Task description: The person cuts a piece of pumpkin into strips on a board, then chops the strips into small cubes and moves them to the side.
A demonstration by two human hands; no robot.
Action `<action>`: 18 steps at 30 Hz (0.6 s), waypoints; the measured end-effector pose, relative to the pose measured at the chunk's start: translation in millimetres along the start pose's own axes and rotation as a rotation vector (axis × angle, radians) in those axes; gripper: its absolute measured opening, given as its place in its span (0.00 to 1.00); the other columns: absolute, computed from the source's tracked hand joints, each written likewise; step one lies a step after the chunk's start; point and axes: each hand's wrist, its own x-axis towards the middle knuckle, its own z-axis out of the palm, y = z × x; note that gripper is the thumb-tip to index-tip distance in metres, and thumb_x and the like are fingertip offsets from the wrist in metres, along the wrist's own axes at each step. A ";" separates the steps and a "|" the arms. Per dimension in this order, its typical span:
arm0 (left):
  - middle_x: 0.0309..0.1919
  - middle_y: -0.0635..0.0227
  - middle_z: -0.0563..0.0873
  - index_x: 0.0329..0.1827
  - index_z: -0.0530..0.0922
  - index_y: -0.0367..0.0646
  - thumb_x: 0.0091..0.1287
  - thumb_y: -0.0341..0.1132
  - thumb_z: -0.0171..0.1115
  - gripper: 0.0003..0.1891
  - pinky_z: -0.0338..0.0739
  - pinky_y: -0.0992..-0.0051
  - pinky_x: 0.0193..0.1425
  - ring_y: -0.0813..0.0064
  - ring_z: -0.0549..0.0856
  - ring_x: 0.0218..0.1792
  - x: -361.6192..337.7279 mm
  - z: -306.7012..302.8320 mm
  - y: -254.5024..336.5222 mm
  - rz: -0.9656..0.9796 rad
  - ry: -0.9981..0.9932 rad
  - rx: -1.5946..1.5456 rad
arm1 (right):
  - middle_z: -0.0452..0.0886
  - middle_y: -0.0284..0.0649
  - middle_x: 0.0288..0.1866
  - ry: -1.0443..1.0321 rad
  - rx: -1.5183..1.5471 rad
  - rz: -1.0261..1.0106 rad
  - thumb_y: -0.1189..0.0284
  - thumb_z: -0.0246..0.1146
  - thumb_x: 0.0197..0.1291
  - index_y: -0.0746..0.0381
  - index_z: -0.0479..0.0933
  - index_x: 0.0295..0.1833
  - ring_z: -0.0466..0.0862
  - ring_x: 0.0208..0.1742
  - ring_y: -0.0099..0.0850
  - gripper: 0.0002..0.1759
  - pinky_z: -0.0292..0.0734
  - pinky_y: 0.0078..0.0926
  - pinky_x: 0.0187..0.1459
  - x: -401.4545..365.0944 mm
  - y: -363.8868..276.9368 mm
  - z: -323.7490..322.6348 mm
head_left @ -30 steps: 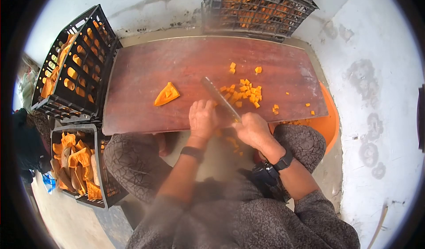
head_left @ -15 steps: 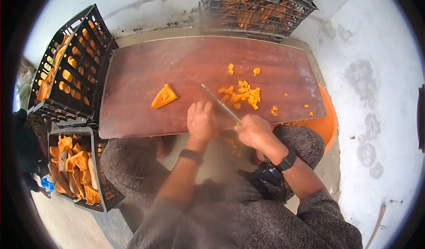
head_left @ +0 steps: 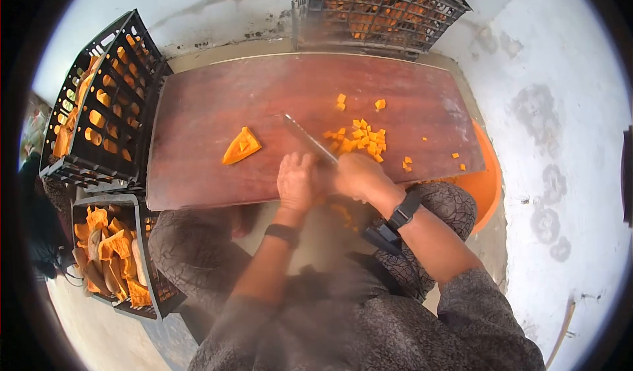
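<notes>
My right hand (head_left: pixel 366 178) is wrapped round the handle of a knife (head_left: pixel 308 137), its blade slanting up and to the left over the reddish-brown board (head_left: pixel 217 107). Beside it, at the near edge of the board, my left hand (head_left: pixel 296 181) has its fingers bent and pressed together; what lies under them, if anything, is hidden. Just beyond my right hand is a loose pile of orange pumpkin cubes (head_left: pixel 364 135), with a few stray cubes around it. A larger pumpkin wedge (head_left: pixel 242 146) lies to the left of my left hand.
Black crates of pumpkin pieces stand at the left: an upper crate (head_left: pixel 99 117) and a lower crate (head_left: pixel 140 239). More stacked crates (head_left: pixel 382 11) are behind the board. An orange basin (head_left: pixel 489 185) sits under the board's right end, near the white wall (head_left: pixel 560 107).
My right hand and the knife have moved left, closer to my left hand. My left hand stays in nearly the same place, and the cubes and wedge lie as before.
</notes>
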 end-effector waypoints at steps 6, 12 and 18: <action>0.35 0.61 0.81 0.38 0.82 0.45 0.57 0.29 0.65 0.07 0.74 0.61 0.46 0.57 0.80 0.41 -2.3 -3.6 0.6 -0.006 -0.033 0.022 | 0.87 0.55 0.40 0.119 0.066 -0.023 0.73 0.60 0.55 0.68 0.84 0.41 0.88 0.44 0.49 0.12 0.82 0.43 0.48 10.7 9.8 21.1; 0.38 0.62 0.81 0.44 0.84 0.47 0.56 0.28 0.64 0.12 0.72 0.59 0.51 0.57 0.79 0.45 -0.4 -21.6 6.8 -0.045 -0.086 0.071 | 0.81 0.50 0.19 0.113 0.526 0.037 0.71 0.59 0.63 0.70 0.81 0.33 0.86 0.22 0.42 0.13 0.81 0.39 0.30 9.5 31.1 22.5; 0.38 0.61 0.82 0.46 0.84 0.45 0.56 0.27 0.64 0.14 0.75 0.59 0.51 0.56 0.81 0.45 -2.9 -14.2 -4.4 -0.010 -0.096 0.052 | 0.83 0.51 0.24 0.068 0.553 0.056 0.68 0.62 0.64 0.70 0.81 0.33 0.87 0.27 0.44 0.14 0.80 0.41 0.33 -0.1 31.9 28.8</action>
